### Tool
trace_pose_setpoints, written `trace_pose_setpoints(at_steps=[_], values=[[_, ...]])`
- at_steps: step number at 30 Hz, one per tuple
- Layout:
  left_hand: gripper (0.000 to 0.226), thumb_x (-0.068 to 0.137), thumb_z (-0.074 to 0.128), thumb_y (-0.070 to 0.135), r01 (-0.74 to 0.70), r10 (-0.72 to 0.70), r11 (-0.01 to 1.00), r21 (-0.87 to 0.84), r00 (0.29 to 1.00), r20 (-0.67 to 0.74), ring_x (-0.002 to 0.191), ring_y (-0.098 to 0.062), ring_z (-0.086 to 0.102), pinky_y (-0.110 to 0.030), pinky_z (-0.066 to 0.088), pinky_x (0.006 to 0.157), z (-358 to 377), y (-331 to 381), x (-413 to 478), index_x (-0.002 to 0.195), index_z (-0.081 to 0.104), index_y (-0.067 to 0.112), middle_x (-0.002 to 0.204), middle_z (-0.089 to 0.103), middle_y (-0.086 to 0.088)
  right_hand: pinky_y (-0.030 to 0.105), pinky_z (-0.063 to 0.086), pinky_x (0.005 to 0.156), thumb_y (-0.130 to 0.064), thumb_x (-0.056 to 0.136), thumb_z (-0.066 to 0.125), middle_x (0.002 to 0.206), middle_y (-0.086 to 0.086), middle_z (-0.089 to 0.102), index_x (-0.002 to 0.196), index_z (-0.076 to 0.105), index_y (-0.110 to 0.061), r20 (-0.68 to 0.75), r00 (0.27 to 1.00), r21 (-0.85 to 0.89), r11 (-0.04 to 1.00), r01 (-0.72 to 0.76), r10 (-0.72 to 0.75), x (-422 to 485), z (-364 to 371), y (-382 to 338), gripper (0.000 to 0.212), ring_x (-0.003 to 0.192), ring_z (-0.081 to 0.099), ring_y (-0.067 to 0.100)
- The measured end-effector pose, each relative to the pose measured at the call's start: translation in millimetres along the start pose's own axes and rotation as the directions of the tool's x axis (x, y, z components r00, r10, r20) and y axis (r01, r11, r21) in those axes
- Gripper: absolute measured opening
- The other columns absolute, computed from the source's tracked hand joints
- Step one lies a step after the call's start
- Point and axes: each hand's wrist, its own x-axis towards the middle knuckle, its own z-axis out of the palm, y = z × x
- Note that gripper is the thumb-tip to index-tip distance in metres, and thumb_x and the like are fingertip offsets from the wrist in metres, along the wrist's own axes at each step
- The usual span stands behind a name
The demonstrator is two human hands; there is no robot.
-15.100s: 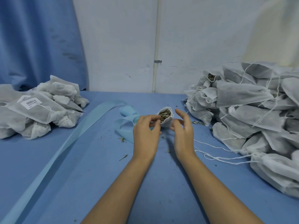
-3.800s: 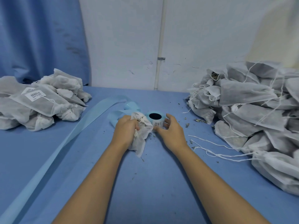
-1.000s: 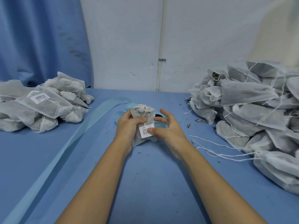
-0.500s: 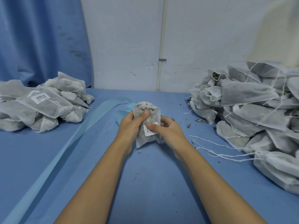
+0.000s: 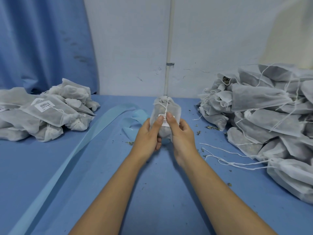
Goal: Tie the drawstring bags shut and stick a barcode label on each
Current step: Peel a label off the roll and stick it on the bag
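White drawstring bag (image 5: 174, 110), neck cinched and tied, upright at centre; barcode label (image 5: 165, 122) on its front. Labelled bags (image 5: 45, 112) heaped at 9 o'clock; loose-stringed bags (image 5: 264, 112) at 3 o'clock.

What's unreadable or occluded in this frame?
Head view only:
The barcode label on the held bag: print too small to read, and both thumbs cover its edges.
The held bag's bottom: hidden behind the left hand and right hand.
The right pile: cut off by the right edge, so no count.
The left pile: cut off by the left edge.
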Motion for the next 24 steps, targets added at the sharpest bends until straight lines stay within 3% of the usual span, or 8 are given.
trace_pose_setpoints(at_steps=[7, 12, 15, 20, 24], values=[[0.021, 0.099, 0.047, 0.032, 0.090, -0.086, 0.973, -0.212, 0.996, 0.029, 0.038, -0.008, 0.034, -0.019, 0.027, 0.035, -1.2, -0.1, 0.8, 0.086, 0.050, 0.016, 0.054, 0.044, 0.003, 0.039, 0.049, 0.077, -0.025, 0.082, 0.072, 0.092, 0.014, 0.068, 0.088, 0.065, -0.009, 0.045, 0.999, 0.135, 0.990, -0.030, 0.024, 3.4, -1.5, 2.7, 0.018, 0.084, 0.063, 0.027], [0.020, 0.097, 0.049, 0.035, 0.118, -0.116, 0.966, -0.229, 0.993, 0.024, 0.038, -0.012, 0.037, -0.018, 0.027, 0.036, -9.6, -0.5, 3.4, 0.088, 0.054, 0.017, 0.059, 0.048, -0.001, 0.040, 0.049, 0.082, -0.022, 0.087, 0.065, 0.110, 0.025, 0.067, 0.109, 0.065, 0.003, 0.122, 0.991, 0.149, 0.986, -0.071, 0.053, 3.0, -1.8, 2.4, 0.034, 0.091, 0.063, 0.030], [0.022, 0.096, 0.048, 0.035, 0.119, -0.114, 0.976, -0.181, 0.993, 0.035, 0.041, -0.013, 0.038, -0.019, 0.027, 0.037, -16.5, 0.8, 2.3, 0.090, 0.057, 0.016, 0.062, 0.047, -0.004, 0.035, 0.051, 0.082, -0.021, 0.089, 0.061, 0.110, 0.026, 0.066, 0.114, 0.063, 0.007, 0.146, 0.988, 0.145, 0.988, -0.062, 0.041, 3.9, -2.0, 5.0, 0.038, 0.092, 0.064, 0.030], [0.021, 0.095, 0.050, 0.031, 0.152, -0.150, 0.987, -0.047, 0.987, 0.053, 0.038, -0.005, 0.027, -0.016, 0.021, 0.036, -32.0, 0.7, -0.3, 0.079, 0.054, 0.017, 0.048, 0.037, 0.009, 0.026, 0.050, 0.076, -0.019, 0.095, 0.055, 0.093, 0.010, 0.071, 0.096, 0.071, -0.007, 0.112, 0.993, 0.005, 1.000, -0.025, 0.024, 5.3, -1.4, 10.4, 0.020, 0.083, 0.065, 0.019], [0.022, 0.094, 0.053, 0.028, 0.237, -0.250, 0.959, -0.155, 0.966, -0.069, 0.038, -0.009, 0.029, -0.018, 0.023, 0.036, -40.8, 5.9, 4.8, 0.077, 0.054, 0.014, 0.046, 0.035, 0.005, 0.017, 0.048, 0.064, -0.025, 0.096, 0.052, 0.089, -0.001, 0.069, 0.091, 0.071, -0.015, 0.050, 0.999, -0.144, 0.989, 0.013, -0.006, 4.5, 3.1, 12.8, 0.022, 0.077, 0.062, 0.009]])
